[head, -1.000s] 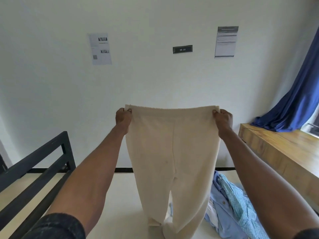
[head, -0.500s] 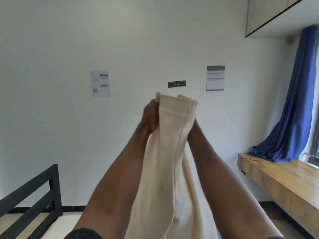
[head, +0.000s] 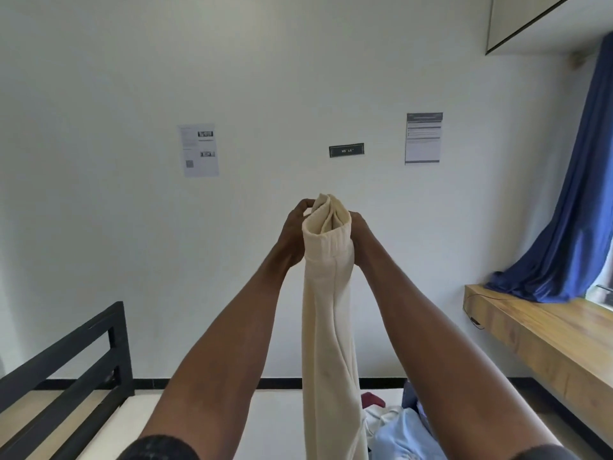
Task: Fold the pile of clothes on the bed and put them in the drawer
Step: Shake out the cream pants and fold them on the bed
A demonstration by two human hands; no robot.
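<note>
**Cream trousers doubled lengthwise, held high over the bed**

White wall with two paper notices fills the background; the bed (head: 272, 423) lies below, a black frame on its left and a wooden ledge on the right. Both hands are raised together at centre, the left hand (head: 293, 232) and right hand (head: 360, 229) each curled round the waistband of the cream trousers (head: 328, 310), which hang straight down to the mattress. The rest of the pile of clothes (head: 394, 429) sits near right on the bed. The fabric looks soft, light and limp, so the waistband corners seem the sound place to hold it. A second ago the waistband was stretched wide between separated hands; now its ends meet, the legs folded onto each other.
</note>
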